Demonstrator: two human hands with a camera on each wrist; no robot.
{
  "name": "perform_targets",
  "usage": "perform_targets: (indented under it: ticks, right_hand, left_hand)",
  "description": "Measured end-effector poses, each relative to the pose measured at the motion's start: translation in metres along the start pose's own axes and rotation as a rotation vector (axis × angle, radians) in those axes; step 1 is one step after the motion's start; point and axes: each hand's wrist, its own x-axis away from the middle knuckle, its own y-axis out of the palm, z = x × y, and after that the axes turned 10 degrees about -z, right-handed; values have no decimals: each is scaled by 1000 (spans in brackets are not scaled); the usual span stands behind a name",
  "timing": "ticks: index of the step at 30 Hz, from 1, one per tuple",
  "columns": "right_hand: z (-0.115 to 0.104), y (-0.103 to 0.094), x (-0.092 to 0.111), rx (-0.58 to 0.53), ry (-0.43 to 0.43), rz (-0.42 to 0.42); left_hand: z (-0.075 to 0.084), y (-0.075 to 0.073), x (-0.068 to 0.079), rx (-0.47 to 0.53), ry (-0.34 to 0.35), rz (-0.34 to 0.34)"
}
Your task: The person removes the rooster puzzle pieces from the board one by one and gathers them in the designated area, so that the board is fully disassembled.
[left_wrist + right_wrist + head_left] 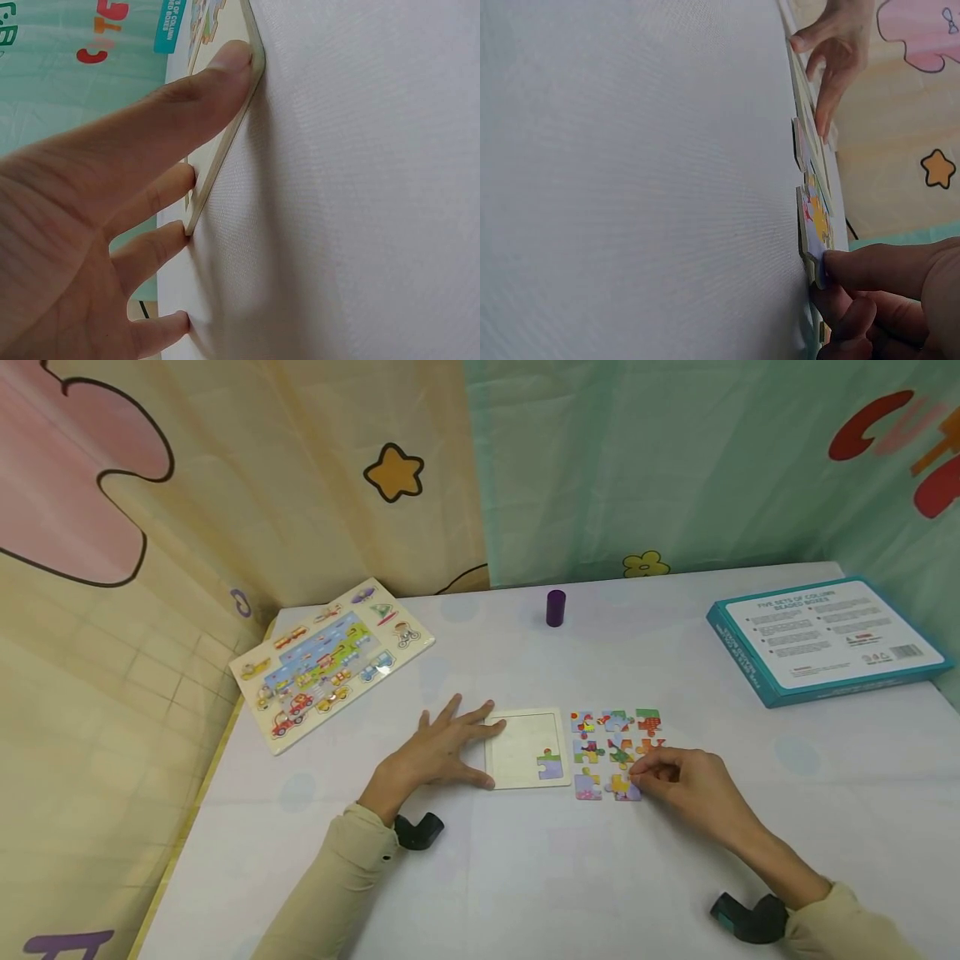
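A square wooden puzzle tray [517, 739] lies flat with one jigsaw piece [551, 767] in its near right corner. My left hand [442, 750] rests at the tray's left side with fingers spread; the thumb lies on the near left corner and fingertips touch the edge. Right of the tray, several loose jigsaw pieces [588, 752] lie in rows. At their near right end, my right hand [693, 789] pinches a puzzle piece [622, 788] with yellow and purple on it. In the right wrist view, the thumb presses on that puzzle piece's [815, 221] edge, with fingers curled below.
A picture board with vehicles [330, 664] lies at the back left. Near the back edge stands a dark purple cylinder [556, 608]. A flat teal box [832, 639] is at the back right. Curtains [637, 460] hang behind the white table [525, 877].
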Motion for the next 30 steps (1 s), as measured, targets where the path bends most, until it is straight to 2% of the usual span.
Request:
perform_targets:
  ticks: [13, 20, 30]
  right_hand:
    - [1, 2, -1, 29, -43, 25]
    - [3, 3, 0, 54, -74, 36]
    - [-5, -3, -6, 34, -105, 31]
  left_hand:
    - [0, 0, 0, 0, -5, -6]
    - [0, 0, 1, 35, 10, 2]
    - [0, -1, 2, 35, 11, 0]
